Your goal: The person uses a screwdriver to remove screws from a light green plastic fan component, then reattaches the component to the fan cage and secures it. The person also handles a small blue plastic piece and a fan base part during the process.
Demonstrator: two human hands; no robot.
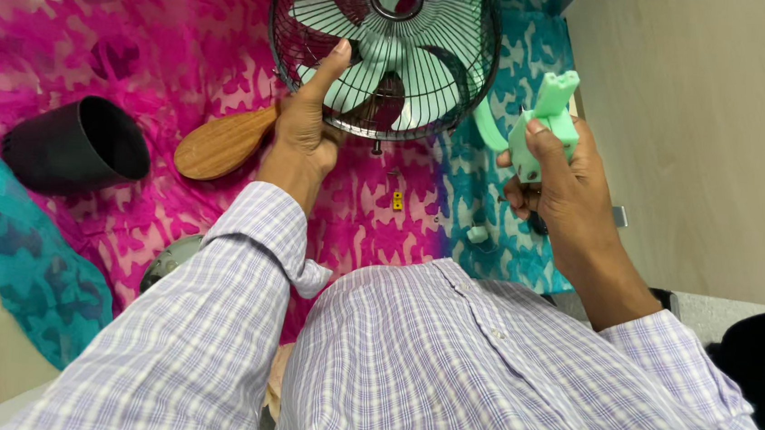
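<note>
Glossy black wire-metal fan guard [382, 56] under my left hand [302, 136], smooth pale-green plastic blades behind it, matt mint-green plastic bracket [545, 119] in my right hand [562, 188], polished oval wooden base [224, 142] at nine o'clock, matt black plastic cup [79, 146], thin pink-and-teal patterned cloth [178, 35] beneath.

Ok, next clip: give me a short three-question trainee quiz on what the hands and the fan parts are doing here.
1. True or false: the left hand grips the black wire fan cage at its lower rim.
2. What does the right hand hold? A) the wooden paddle B) a mint-green plastic part C) the black cup
3. Fill in: the small loose bits lie on a pink and ____ patterned cloth.

Key
1. True: the index finger runs up over the wires.
2. B: it is lifted off the cloth, beside the cage.
3. Teal.
</note>
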